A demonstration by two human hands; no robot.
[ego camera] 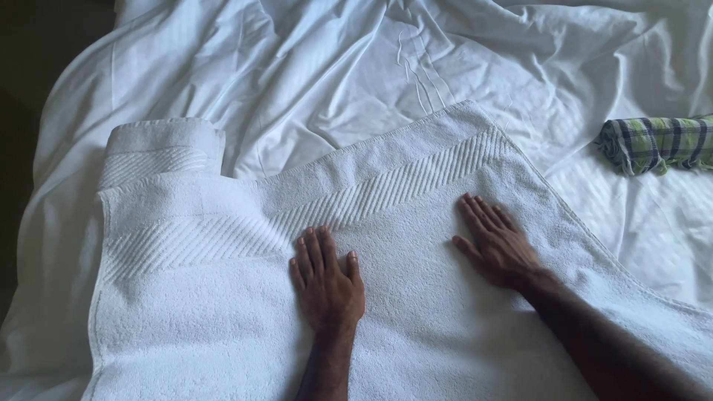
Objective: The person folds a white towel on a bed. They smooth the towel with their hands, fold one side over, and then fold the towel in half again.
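A large white towel [200, 297] with a ribbed border band lies spread across a bed. My left hand [325, 278] rests flat on it, palm down, fingers together and pointing away from me. My right hand [496, 243] also lies flat on the towel, a little farther up and to the right, fingers slightly spread. Neither hand holds anything. A second white towel [163, 145], folded or rolled, sits just beyond the spread towel's far left corner.
Rumpled white bed sheets [356, 67] cover the bed under and beyond the towels. A rolled green and purple plaid cloth [657, 145] lies at the right edge. The bed's left side drops into dark shadow [30, 89].
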